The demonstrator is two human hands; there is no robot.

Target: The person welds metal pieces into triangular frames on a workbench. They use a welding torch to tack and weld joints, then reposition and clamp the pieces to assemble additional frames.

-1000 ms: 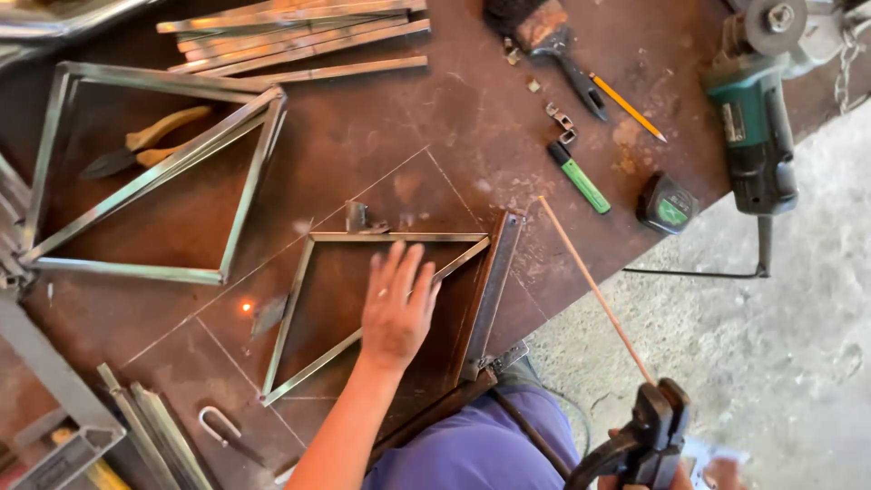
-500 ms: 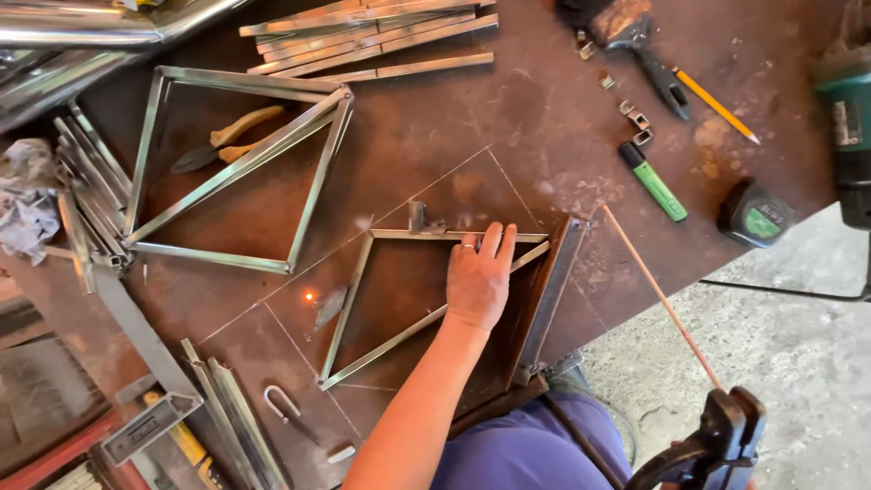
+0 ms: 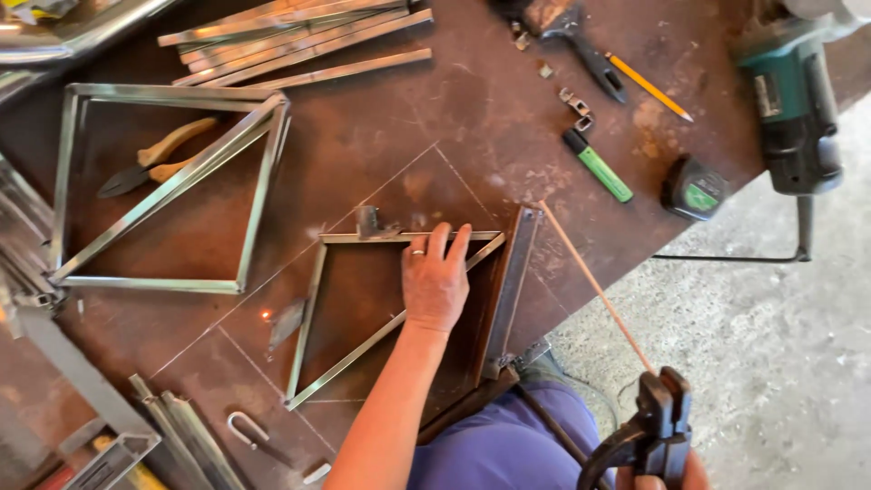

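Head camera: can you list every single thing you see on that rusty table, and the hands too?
Table: one, rusty brown, fills most of the view.
Small frame: one, grey metal, under the left hand.
Big frame: one, grey metal, far left.
Pliers: one, tan handles, inside the big frame.
Metal bars: a pile, grey, top.
Marker: one, green, right of centre.
Pencil: one, yellow, upper right.
Tape measure: one, black and green, right edge of the table.
Grinder: one, teal and black, top right.
Rod: one, thin, tan, in the holder.
Holder: one, black, bottom right.
Left hand: flat on the small frame.
Right hand: bottom edge, grips the holder.
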